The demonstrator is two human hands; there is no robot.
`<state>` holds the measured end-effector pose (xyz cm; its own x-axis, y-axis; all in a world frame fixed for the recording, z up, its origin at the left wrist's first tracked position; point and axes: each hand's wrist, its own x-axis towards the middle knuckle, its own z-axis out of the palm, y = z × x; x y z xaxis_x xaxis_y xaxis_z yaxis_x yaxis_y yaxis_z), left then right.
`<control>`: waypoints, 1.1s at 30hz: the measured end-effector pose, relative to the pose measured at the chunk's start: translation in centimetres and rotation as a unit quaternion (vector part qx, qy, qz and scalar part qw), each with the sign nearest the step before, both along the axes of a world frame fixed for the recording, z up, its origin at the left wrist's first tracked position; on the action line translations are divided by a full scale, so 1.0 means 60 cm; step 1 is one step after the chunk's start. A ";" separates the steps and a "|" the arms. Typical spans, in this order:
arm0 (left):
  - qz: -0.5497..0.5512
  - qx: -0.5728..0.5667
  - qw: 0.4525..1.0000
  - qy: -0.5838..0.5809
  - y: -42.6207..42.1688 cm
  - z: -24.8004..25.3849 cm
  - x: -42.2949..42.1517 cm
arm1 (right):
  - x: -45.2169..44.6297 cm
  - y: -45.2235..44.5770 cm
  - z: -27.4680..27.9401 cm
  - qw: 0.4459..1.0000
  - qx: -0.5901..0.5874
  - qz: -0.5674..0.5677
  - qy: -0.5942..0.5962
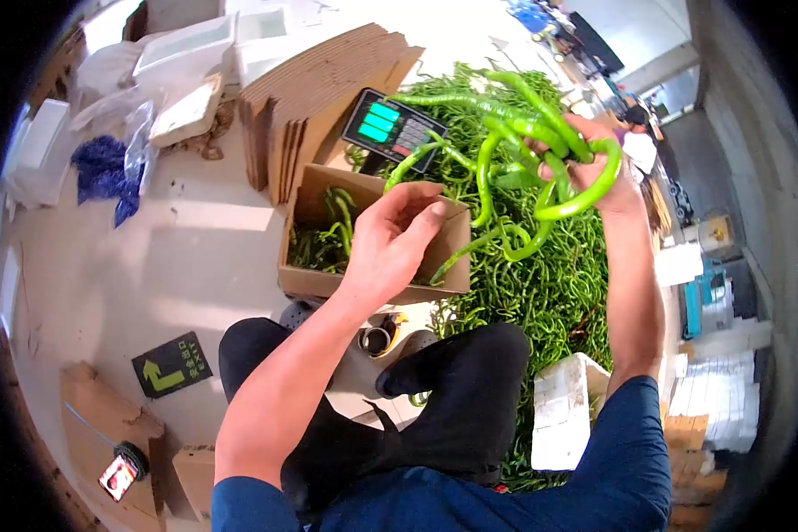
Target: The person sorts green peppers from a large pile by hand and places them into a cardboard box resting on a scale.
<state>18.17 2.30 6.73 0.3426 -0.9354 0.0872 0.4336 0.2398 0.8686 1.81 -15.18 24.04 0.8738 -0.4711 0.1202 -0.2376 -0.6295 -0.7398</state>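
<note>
In our right hand we hold a loose bunch of long green peppers, the fingers curled round it above the heap, with several peppers looping and hanging free. Our left hand is over the carton, thumb and fingers bent close together; a pepper passes beside it, but we cannot tell whether we pinch it.

The carton looks only partly filled, as we judge it: peppers lie towards its left edge, while our left hand hides much of the rest. One pepper reaches over its right edge towards the near right corner. The bunch is out of the carton, and a large heap lies loose beyond the carton's right edge. The scale display is lit by the far edge, too small to read.
</note>
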 end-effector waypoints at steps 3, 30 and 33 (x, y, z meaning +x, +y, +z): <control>-0.019 -0.012 0.999 0.050 0.000 0.003 0.021 | 0.044 0.008 -0.042 0.998 0.051 0.027 0.039; -0.105 0.265 0.948 0.140 -0.040 -0.062 0.033 | 0.011 -0.012 -0.371 0.858 0.490 -0.062 -0.144; -0.109 0.302 0.937 0.140 -0.047 -0.091 0.028 | 0.004 -0.020 -0.396 0.878 0.472 -0.054 -0.061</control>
<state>19.87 -0.53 1.26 0.0688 -0.8359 -0.5446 0.6460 -0.3786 0.6628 2.05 -16.35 0.30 0.8260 -0.4900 -0.2786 -0.1409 0.2991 -0.9438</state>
